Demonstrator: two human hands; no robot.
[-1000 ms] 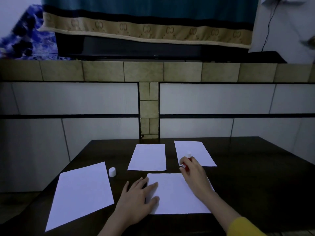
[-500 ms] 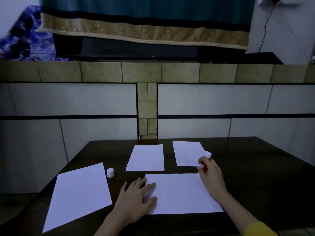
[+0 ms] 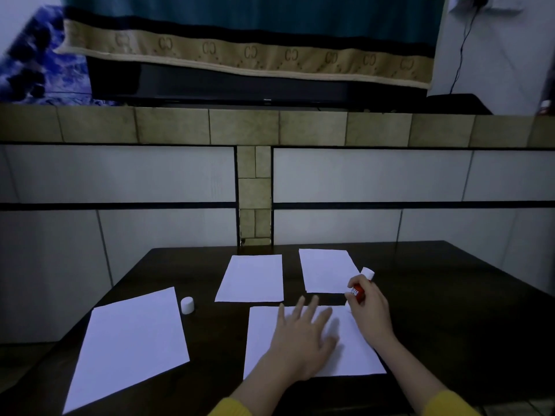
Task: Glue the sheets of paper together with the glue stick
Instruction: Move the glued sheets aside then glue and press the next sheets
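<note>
Several white sheets lie on the dark table [image 3: 450,310]. My left hand [image 3: 300,340] lies flat with spread fingers on the nearest sheet [image 3: 354,358]. My right hand [image 3: 371,313] grips a red glue stick [image 3: 360,288] with a white end, held at that sheet's far right corner. Two smaller sheets lie beyond: one in the middle [image 3: 250,279], one to the right [image 3: 326,270]. A larger tilted sheet [image 3: 129,346] lies on the left. The glue stick's white cap [image 3: 187,305] stands between the left sheet and the middle one.
A tiled ledge [image 3: 270,127] and white panelled wall rise just behind the table. A dark screen under a patterned cloth [image 3: 240,52] sits on the ledge. Bare dark tabletop spreads to the right of the sheets.
My left hand has slid from the near sheet's left edge to its middle. My right hand with the glue stick moved right along the sheet's far edge to the corner.
</note>
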